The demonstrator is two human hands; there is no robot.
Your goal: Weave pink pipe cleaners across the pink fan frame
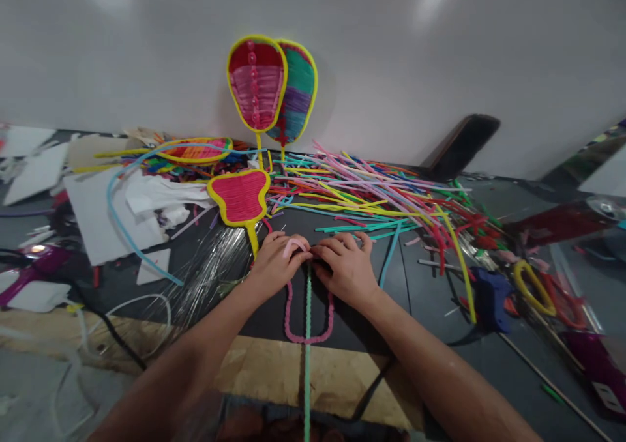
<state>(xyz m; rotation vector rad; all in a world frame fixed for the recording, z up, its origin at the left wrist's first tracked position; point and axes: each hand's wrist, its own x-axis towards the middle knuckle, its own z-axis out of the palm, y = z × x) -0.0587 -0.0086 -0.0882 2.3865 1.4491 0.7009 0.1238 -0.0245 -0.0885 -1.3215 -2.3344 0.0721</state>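
Note:
A pink pipe-cleaner loop (287,318), bent into a rounded frame, lies at the front edge of the dark table. A pale green twisted pipe-cleaner stem (308,370) runs up its middle and past its bottom toward me. My left hand (276,263) pinches the top of the loop, a pale pink end curling over its fingers. Close against it, my right hand (349,266) has thumb and forefinger closed on the loop's top right. The fingers hide the exact join. Just beyond my left hand lies a pink fan with yellow edging (239,197).
Two finished fans (257,90) lean on the wall. Loose pipe cleaners (362,184) spread across the back. Left are white card (105,217), silvery strands (210,279) and a purple glue gun (36,269). Right are scissors (534,289), a dark phone-like slab (464,145) and another purple tool (594,364).

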